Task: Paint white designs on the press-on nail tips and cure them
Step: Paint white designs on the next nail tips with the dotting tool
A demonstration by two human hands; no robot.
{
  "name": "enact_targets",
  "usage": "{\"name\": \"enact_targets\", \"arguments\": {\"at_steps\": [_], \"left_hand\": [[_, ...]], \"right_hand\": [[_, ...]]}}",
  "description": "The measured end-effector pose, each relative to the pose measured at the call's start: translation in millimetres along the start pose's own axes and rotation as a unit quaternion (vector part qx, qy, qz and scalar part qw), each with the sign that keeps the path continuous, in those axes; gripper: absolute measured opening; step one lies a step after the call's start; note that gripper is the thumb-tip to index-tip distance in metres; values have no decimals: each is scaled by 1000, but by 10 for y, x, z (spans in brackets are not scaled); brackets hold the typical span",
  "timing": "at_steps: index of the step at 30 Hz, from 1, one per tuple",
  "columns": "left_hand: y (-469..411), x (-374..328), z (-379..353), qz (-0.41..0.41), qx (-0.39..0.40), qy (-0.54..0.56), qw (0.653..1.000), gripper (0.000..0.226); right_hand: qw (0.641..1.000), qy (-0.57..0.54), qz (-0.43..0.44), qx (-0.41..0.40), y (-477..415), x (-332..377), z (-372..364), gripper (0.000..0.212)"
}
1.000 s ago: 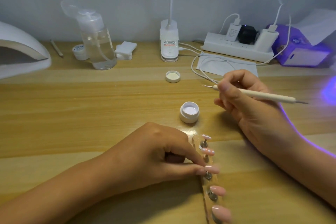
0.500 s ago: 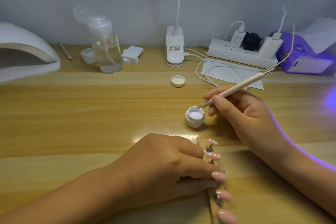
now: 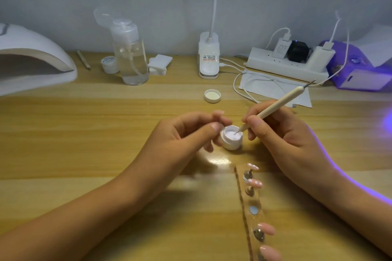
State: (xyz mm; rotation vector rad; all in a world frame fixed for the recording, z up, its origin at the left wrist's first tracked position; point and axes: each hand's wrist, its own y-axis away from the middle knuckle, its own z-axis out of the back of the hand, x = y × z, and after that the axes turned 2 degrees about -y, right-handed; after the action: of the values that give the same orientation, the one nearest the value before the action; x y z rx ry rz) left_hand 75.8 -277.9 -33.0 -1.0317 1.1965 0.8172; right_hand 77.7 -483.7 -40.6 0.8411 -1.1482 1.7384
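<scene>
**Far left:** the white curing lamp, cut off by the frame edge, its inside in shadow.

**Back row:** a thin stick, a small capped pot, a clear pump bottle and a stack of white pads.

**Centre:** a desk-lamp base, its stem running out of the top of the frame. A loose lid lies inside-up on the tabletop.

**Left hand**: the thumb and forefinger pinch the open jar, which stands mid-tabletop. The other fingers are partly hidden.

**Right hand**: it grips the dotting tool pen-fashion, with the point dipped into the jar's white contents. The point is too small to make out.

**Below the jar:** a clear strip lies untouched, just beside the right forearm. It carries pink nail tips. The two farthest show white dots, and the nearest is cut off by the bottom edge.

**Right:** a power strip with plugs, and a purple box that is blurred and partly cut off.
</scene>
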Motion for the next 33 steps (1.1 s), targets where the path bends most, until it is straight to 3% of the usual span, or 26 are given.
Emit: {"name": "enact_targets", "arguments": {"at_steps": [3,9,17,25,27,29,33], "left_hand": [[-58,26,20,76,-37,43,996,21],[-55,1,-7,53,-37,62,996,8],[-60,39,10,41,-28,51,997,15],[-2,26,-40,12,56,5,998,11],[34,26,-59,4,84,-18,996,8],[38,30,-65,5,101,-33,994,7],[0,56,-43,27,113,-17,993,6]], "right_hand": [[1000,1,3,7,-2,-5,1,12],[1000,9,2,17,2,-6,-1,11],[1000,-9,6,-5,22,29,-5,11],[982,-155,1,-106,35,64,67,15],[969,-224,-14,-99,49,41,94,23],[957,-278,-22,-79,53,41,95,18],[948,-316,-20,-27,70,95,50,15]]}}
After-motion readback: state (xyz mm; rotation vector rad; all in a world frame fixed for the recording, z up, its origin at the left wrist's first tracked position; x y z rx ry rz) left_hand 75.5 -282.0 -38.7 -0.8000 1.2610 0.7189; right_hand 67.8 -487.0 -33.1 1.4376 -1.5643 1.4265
